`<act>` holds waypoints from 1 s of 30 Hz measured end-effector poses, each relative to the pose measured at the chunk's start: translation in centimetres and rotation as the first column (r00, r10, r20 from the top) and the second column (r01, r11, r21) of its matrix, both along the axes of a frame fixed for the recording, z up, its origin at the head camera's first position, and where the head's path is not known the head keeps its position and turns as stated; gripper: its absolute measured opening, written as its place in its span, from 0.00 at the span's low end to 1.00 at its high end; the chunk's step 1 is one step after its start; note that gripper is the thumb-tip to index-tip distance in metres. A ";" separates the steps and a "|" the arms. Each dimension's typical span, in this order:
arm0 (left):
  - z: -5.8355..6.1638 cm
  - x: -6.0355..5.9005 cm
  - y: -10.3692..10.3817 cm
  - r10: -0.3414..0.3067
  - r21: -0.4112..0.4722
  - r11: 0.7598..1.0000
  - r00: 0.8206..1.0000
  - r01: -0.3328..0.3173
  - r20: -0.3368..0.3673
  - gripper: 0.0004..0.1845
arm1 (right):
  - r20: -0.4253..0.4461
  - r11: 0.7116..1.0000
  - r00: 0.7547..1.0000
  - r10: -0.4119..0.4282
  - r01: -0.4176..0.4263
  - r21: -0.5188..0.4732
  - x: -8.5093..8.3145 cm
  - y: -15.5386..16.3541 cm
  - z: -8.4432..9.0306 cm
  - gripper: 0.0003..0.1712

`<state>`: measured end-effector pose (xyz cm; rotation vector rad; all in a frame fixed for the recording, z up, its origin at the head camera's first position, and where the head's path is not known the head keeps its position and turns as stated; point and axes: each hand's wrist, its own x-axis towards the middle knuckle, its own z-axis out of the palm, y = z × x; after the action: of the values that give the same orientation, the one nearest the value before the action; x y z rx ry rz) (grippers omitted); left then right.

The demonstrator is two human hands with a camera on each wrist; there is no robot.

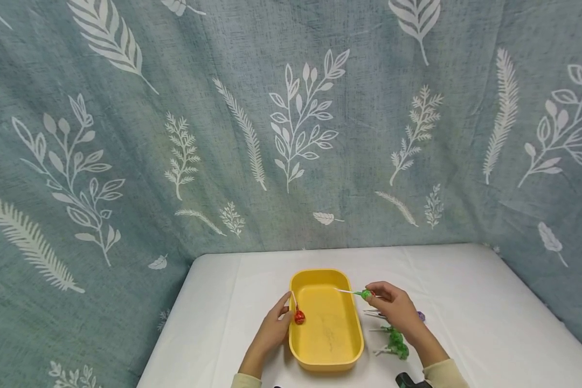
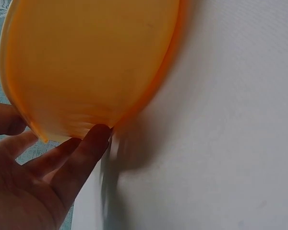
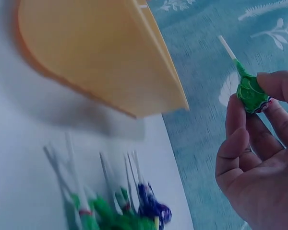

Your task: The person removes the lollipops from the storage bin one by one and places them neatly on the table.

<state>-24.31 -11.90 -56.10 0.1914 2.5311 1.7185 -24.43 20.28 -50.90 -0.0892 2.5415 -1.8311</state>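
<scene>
My right hand [image 1: 399, 311] pinches a green-wrapped lollipop [image 3: 252, 93] by its candy end, above the right rim of a yellow tray [image 1: 327, 334]. The white stick points left over the tray. At the tray's left side, my left hand [image 1: 273, 326] grips the rim; in the left wrist view its fingers [image 2: 89, 153] press on the outside wall. A red lollipop [image 1: 299, 317] lies inside the tray against the left wall, close to that hand, its stick leaning up toward the rim.
Right of the tray, several green lollipops [image 1: 396, 345] lie on the white table [image 1: 213, 323], sticks toward the tray. A purple lollipop [image 3: 153, 207] lies beyond them, partly behind my right hand in the head view. A patterned blue-green cloth [image 1: 252, 215] hangs behind the table.
</scene>
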 end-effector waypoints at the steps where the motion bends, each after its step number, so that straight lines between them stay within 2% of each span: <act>1: 0.0 0.0 0.0 0.000 0.001 1.000 1.000 0.000 0.003 0.29 | -0.001 1.000 1.000 -0.005 0.005 0.007 0.1 0.3 -0.1 0.23; 9: -0.2 0.1 -0.1 0.005 -0.021 1.000 1.000 -0.005 -0.008 0.29 | 0.051 0.997 0.997 -0.059 0.055 0.062 1.1 2.5 -0.8 0.28; 16: -0.2 -0.1 0.0 0.004 -0.021 1.000 1.000 -0.004 -0.007 0.29 | 0.051 0.993 0.994 -0.093 0.088 0.082 1.4 3.6 -1.4 0.27; 21: -0.2 0.0 0.0 0.004 -0.016 1.000 1.000 -0.004 -0.002 0.29 | 0.054 0.990 0.993 -0.104 0.098 0.106 1.7 4.4 -1.8 0.31; 30: -0.3 -0.1 0.1 0.005 -0.023 1.000 1.000 -0.005 -0.006 0.29 | 0.043 0.981 0.991 -0.127 0.119 0.151 3.1 6.3 -2.6 0.30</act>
<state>-24.36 -11.84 -56.36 0.1885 2.5564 1.6918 -21.31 26.62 -53.55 0.1179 2.6915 -1.6498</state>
